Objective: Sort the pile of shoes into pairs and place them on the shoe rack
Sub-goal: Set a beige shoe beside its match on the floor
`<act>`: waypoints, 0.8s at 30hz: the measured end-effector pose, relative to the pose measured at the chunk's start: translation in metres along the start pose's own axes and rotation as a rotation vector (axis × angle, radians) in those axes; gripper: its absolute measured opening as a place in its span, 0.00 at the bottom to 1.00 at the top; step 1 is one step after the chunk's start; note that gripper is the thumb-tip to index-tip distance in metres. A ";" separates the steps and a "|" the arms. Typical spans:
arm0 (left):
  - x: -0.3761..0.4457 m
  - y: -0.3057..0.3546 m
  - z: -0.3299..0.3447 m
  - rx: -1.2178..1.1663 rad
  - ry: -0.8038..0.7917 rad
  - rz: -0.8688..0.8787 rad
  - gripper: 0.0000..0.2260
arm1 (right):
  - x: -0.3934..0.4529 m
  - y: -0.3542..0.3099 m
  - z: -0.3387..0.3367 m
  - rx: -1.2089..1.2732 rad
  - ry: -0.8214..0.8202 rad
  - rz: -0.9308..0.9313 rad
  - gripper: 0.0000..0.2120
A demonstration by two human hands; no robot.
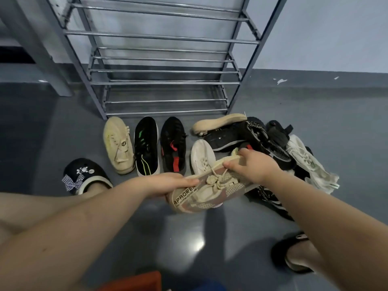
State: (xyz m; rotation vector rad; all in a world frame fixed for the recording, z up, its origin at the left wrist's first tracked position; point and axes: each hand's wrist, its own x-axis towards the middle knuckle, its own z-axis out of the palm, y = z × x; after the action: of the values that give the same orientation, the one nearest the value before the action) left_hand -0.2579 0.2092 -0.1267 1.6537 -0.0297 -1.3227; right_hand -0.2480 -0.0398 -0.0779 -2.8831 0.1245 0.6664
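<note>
Held shoe: a beige knit sneaker (206, 190) with tied laces and lettering on its side, lifted just above the floor (315, 106) near the middle of the view.
Left hand: the left hand (168, 182) grips the heel end, fingers curled round it.
Right hand: the right hand (255, 166) holds the toe end, fingers clamped on the upper edge.
Step in hand: judging by the row, a single shoe is being taken from the pile to find or join its match; no pair is on the rack yet.
Sorted row: on the floor in front of the rack, from left, a cream sneaker (119, 144), a black shoe with green stripes (146, 145), a black shoe with red marks (173, 143), and a white sneaker (202, 157) just beyond the held one.
Pile: to the right, the shoe pile (262, 139) holds black knit shoes, an upturned tan sole and a white mesh sneaker, overlapping.
Rack: the metal shoe rack (163, 71) stands far centre against the wall; every tier in view carries nothing.
Next move: probably set this sneaker down in the row, then look for its twin in the pile; the tangled laces there may snag.
</note>
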 end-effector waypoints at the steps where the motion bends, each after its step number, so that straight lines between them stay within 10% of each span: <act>1: 0.000 -0.001 0.003 0.133 0.075 0.002 0.29 | 0.002 -0.007 -0.003 -0.014 -0.010 -0.015 0.32; 7: 0.015 -0.018 0.003 0.100 0.330 0.032 0.30 | 0.013 -0.015 0.016 0.343 0.232 0.260 0.40; 14: 0.019 -0.040 0.006 -0.355 0.255 -0.084 0.35 | -0.019 -0.077 0.091 1.344 -0.357 0.420 0.24; 18: 0.014 -0.051 0.005 -0.285 0.301 -0.178 0.32 | -0.032 -0.101 0.120 1.448 -0.344 0.474 0.12; 24: 0.012 -0.069 0.017 -0.112 0.262 -0.266 0.13 | -0.047 -0.099 0.144 1.290 -0.418 0.453 0.20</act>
State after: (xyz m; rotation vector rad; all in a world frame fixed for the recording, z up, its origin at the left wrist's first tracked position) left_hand -0.3012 0.2277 -0.1807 1.7649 0.4264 -1.2645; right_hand -0.3396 0.0866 -0.1694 -1.4535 0.8062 0.8079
